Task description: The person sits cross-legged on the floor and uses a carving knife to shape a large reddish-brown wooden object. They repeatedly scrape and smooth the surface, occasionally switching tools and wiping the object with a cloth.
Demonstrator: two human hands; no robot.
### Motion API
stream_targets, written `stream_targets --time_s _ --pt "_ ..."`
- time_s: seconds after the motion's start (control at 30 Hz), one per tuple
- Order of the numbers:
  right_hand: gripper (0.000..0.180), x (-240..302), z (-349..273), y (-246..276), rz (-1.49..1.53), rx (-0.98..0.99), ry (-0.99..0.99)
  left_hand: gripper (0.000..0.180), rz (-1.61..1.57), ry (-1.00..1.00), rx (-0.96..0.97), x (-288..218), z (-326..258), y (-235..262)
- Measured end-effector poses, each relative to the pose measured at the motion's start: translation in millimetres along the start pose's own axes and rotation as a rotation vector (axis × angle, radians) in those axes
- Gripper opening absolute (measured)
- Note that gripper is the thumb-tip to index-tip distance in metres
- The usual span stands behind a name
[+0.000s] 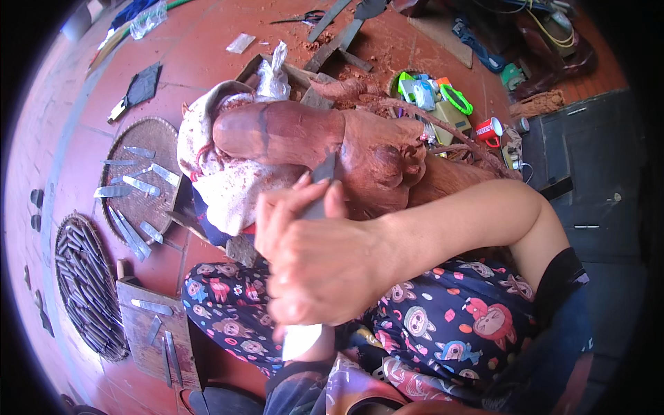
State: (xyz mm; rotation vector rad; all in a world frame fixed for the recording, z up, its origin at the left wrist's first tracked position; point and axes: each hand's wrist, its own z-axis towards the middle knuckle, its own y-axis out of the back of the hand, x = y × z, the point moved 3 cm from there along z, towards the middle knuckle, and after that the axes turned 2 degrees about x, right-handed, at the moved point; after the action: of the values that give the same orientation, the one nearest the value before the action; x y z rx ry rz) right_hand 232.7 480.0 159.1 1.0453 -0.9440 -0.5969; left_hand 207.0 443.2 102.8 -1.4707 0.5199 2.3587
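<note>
Reddish wood: the carved wooden piece [325, 149] lies across my lap, part wrapped in a white cloth [228, 187].
Right hand: my right hand [325, 263] is closed tight around a chisel [315, 200], fingers wrapped over its shaft.
Blade: its grey tip meets the wood near the middle of the carving.
Left hand: hidden under my right; I cannot tell its grip.
Floor left: a round woven tray [138, 176] holds loose blades, a second woven tray [86, 287] many more.
</note>
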Motion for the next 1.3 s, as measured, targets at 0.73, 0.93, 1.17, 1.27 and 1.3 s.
stream_targets --time_s 0.73,0.93,1.17,1.27,1.3 --pt "0.027 1.4 -1.5 -0.7 0.13 -0.019 0.076 0.033 -0.041 -0.092 -0.051 15.7 -0.5 -1.2" --pt "0.026 -5.2 6.5 -1.9 0.133 -0.094 0.127 0.031 -0.045 0.059 -0.042 9.8 -5.0 -1.7" --pt "0.028 -1.3 5.2 16.8 0.111 -0.116 0.147 0.037 -0.078 -0.017 -0.051 9.6 -1.8 -5.5" --pt "0.028 -13.8 1.6 18.6 0.084 -0.097 0.25 0.035 -0.05 -0.005 -0.065 5.2 -0.7 -6.7" --pt "0.028 -7.7 -9.2 15.3 0.162 -0.111 0.179 0.033 -0.041 -0.031 -0.059 1.1 1.5 -5.4"
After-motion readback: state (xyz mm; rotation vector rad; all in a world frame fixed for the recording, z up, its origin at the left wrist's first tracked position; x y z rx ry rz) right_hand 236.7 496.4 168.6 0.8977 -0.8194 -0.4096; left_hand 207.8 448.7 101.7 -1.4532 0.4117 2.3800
